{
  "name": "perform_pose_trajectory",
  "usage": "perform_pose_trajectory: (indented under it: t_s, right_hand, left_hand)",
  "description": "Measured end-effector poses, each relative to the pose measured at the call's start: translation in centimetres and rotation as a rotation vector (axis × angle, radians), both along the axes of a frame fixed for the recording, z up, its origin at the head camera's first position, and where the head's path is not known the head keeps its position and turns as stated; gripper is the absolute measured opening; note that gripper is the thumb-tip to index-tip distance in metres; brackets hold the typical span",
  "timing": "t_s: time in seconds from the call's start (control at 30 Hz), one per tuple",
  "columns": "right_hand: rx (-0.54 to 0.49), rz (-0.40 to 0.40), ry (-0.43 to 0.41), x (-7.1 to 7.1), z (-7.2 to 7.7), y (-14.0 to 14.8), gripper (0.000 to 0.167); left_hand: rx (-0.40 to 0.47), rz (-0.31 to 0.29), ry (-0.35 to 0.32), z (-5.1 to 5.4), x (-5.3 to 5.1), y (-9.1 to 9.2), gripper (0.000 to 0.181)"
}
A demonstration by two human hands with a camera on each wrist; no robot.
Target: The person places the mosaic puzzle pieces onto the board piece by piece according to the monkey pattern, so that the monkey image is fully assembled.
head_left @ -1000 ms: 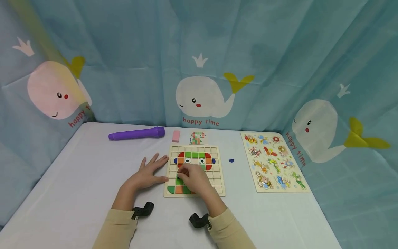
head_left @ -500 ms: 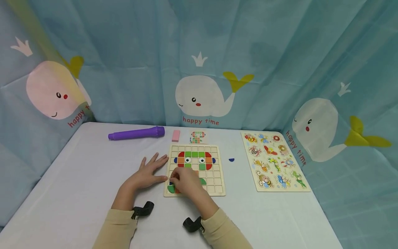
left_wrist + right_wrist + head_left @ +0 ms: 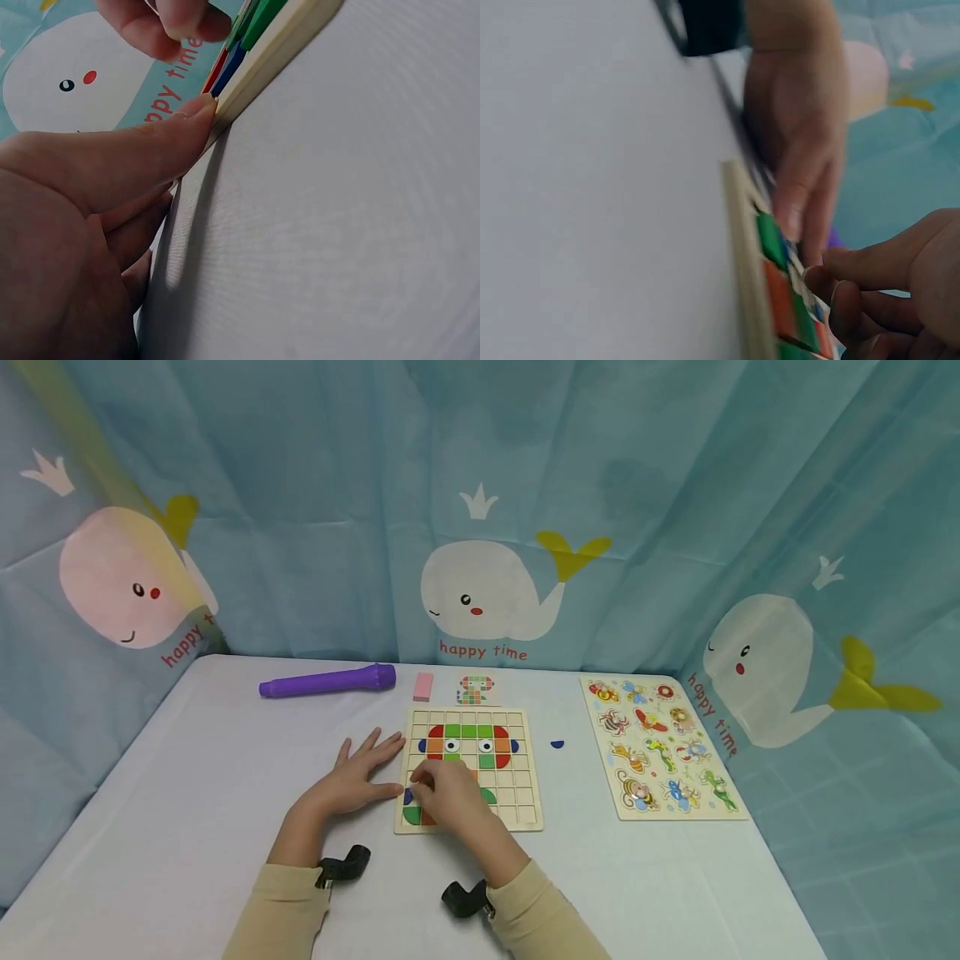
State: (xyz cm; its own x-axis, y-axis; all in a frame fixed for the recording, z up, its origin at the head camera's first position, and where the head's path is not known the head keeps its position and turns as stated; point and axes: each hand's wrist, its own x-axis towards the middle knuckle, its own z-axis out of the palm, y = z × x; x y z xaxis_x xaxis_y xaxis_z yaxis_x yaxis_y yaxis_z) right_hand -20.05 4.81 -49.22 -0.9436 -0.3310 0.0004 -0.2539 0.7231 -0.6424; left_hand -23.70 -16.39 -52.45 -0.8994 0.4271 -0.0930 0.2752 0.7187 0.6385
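A square wooden grid board point(image 3: 517, 793) lies flat on the table, with colored tiles forming an animal-like figure. My left hand point(image 3: 358, 783) rests beside it with spread fingers; in the left wrist view the thumb point(image 3: 150, 154) touches the board's edge. My right hand point(image 3: 453, 797) is over the board's lower left, fingers loosely bent, covering several tiles. No piece shows between its fingertips. A blue half-round tile point(image 3: 408, 796) sits at the left edge of the grid, just by these fingertips, above a green corner tile point(image 3: 412, 815).
Another blue half-round tile point(image 3: 557, 744) lies right of the board. Behind the board are a pink block point(image 3: 423, 687) and a pattern card point(image 3: 476, 690). A purple microphone-shaped stick point(image 3: 327, 681) lies back left, an insect puzzle board point(image 3: 660, 747) at right.
My right hand has moved left across the board to its lower left. The blue half-round tile, previously at its fingertips, now shows on the grid. My left hand has stayed put.
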Motion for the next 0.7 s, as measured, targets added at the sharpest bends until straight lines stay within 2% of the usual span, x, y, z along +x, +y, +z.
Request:
perform_pose_trajectory:
  t_s: [0.2,0.37,0.7]
  right_hand:
    - [-0.043,-0.055,0.026,-0.8,1.0,1.7,0.010]
    - [-0.072,-0.120,-0.006,-1.4,1.6,3.2,0.013]
    - [-0.111,-0.292,0.044,-3.1,1.9,7.4,0.016]
  left_hand:
    - [-0.006,-0.001,0.006,-0.1,-0.1,-0.1,0.087]
    - [-0.004,-0.004,-0.004,0.0,-0.1,-0.1,0.088]
    - [0.005,-0.004,-0.017,0.0,0.0,0.0,0.088]
